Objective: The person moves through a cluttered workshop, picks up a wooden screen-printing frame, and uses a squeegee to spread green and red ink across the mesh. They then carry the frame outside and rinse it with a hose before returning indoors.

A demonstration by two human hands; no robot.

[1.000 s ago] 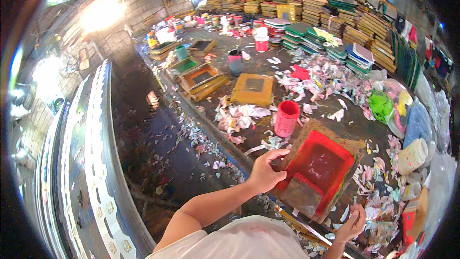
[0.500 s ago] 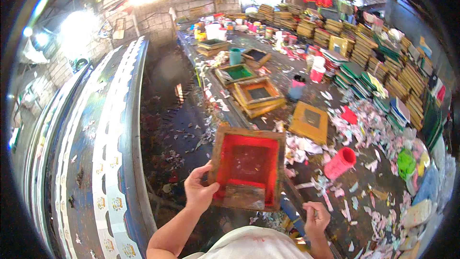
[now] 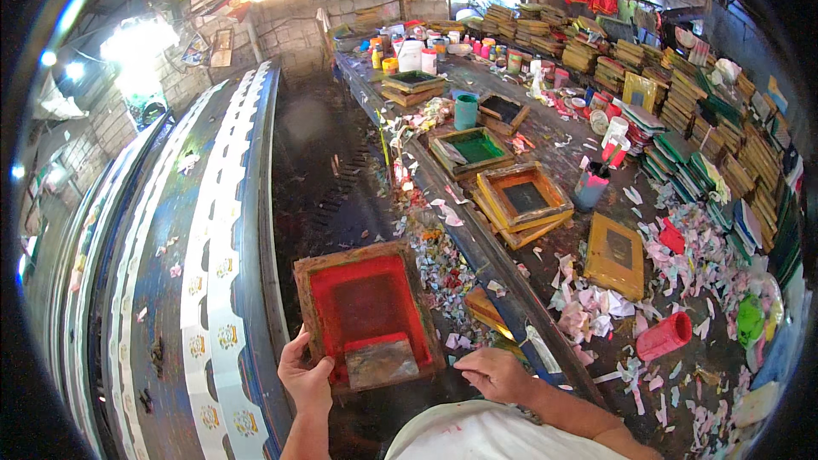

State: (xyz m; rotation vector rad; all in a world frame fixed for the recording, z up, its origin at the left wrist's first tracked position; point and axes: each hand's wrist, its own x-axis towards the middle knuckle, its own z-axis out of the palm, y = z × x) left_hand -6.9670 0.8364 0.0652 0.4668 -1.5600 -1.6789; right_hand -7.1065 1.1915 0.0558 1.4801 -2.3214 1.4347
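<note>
My left hand [image 3: 307,373] grips the lower left corner of a wooden screen-printing frame [image 3: 423,307], thumb over the rim. Red ink coats its inner sides and mesh [image 3: 358,298]. A flat grey-brown rectangular piece [image 3: 381,359] lies inside, at the end closest to me. Just right of the frame's lower right corner is my right hand [image 3: 498,375], apart from it. Its fingers point left, loosely bent, and nothing shows in them.
Along my left runs a long table [image 3: 162,247] with white printed pieces in rows. The right-hand table bears more screen frames [image 3: 521,196], a fallen pink-red container [image 3: 665,336], paper scraps [image 3: 588,307] and ink pots [image 3: 411,56]. Stacked frames [image 3: 673,123] line its far side.
The view has turned left. The frame, in my left hand, has shifted left and tilted. My right hand has come left, nearer the frame's lower right corner.
</note>
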